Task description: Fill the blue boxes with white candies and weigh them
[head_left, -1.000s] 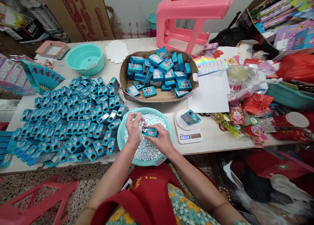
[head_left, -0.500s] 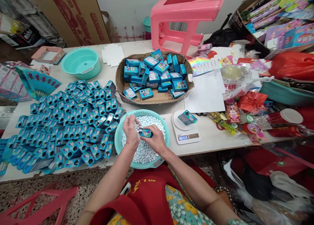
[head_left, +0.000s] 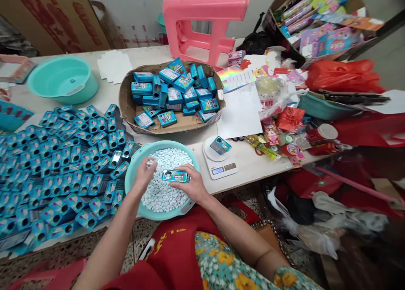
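My right hand grips a small blue candy box by its end, over the round turquoise basin. White pieces show in the hole of this box. My left hand is slightly blurred at the basin's left side, fingers curled around a few white candies. Below both hands lies a bed of small pale candies filling the basin. Just to the right, a digital scale carries another blue box with a hole in its top.
Many blue boxes with open holes stand packed at the left. Behind the basin, a cut-down cardboard box holds several blue boxes. A turquoise bowl and an overturned pink stool are further back. Mixed packages and bags crowd the right.
My left hand has pulled away leftward from the box, still with candies in its fingers. The box in my right hand now shows its holed top. The camera view has swung right.
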